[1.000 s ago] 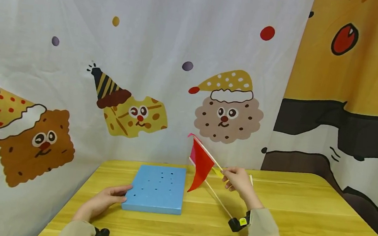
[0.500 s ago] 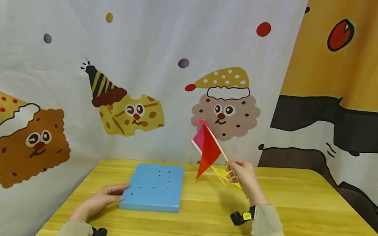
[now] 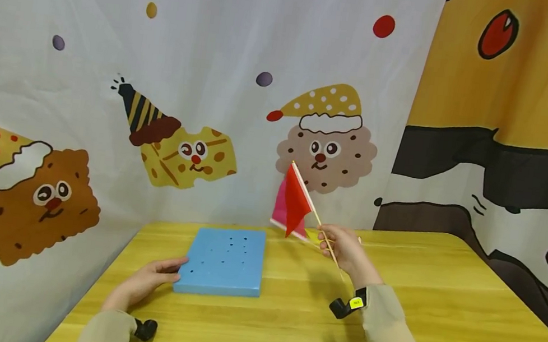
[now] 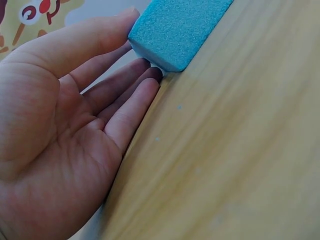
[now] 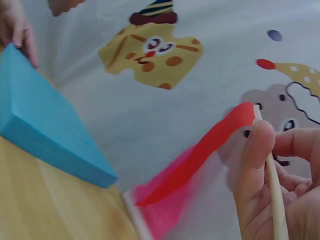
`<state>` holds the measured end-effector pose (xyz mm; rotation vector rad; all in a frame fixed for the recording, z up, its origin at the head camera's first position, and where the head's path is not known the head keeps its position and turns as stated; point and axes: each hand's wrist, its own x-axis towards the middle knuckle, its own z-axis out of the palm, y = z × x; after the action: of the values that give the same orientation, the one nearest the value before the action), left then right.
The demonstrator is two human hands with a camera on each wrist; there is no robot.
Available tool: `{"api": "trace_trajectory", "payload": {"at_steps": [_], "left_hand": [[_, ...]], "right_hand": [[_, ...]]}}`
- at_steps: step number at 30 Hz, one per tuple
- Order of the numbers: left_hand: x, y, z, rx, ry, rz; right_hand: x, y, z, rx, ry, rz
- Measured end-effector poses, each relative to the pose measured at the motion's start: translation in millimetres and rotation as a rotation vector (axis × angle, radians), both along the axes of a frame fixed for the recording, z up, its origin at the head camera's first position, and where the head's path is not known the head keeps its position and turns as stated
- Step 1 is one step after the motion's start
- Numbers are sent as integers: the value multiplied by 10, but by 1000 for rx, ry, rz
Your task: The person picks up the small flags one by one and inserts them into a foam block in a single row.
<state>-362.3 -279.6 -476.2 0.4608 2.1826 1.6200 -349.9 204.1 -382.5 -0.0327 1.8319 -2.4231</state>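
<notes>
In the head view my left hand (image 3: pixel 147 282) rests against the left side of a flat blue foam block (image 3: pixel 221 278) with small holes in its top. The left wrist view has the thumb tip at the block's corner and the fingers extended along its side. My right hand (image 3: pixel 345 250) pinches the thin wooden stick (image 3: pixel 321 221) of a red pennant flag (image 3: pixel 297 199) between thumb and fingers, up off the table and slanted to the upper left. Behind it shows a pink flag (image 3: pixel 280 208), partly covered by the red one. A bit of yellow flag (image 3: pixel 313 234) shows beside the right hand.
Everything is over a light wooden table (image 3: pixel 255 332). A white cloth backdrop (image 3: pixel 249 33) printed with cartoon snacks hangs right behind its far edge. Black wrist cameras sit on both wrists, the right one (image 3: pixel 339 308) low over the table.
The right hand has lifted the red flag, and its stick has swung more upright, clear of the pink flag's top. The left hand stays at the block. The head view has tilted slightly.
</notes>
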Motion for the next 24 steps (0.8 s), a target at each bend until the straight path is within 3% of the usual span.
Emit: {"api": "trace_trajectory", "payload": {"at_steps": [6,16,24], "left_hand": [[-14,3,2,5,15,0],[3,3,-9,7,26,0],[26,13,10,20,19,2]], "right_hand": [[-19,-59,0,26,19,30],[-70,-153,117,59,62,0],[-123,-247,241,20,109,27]]}}
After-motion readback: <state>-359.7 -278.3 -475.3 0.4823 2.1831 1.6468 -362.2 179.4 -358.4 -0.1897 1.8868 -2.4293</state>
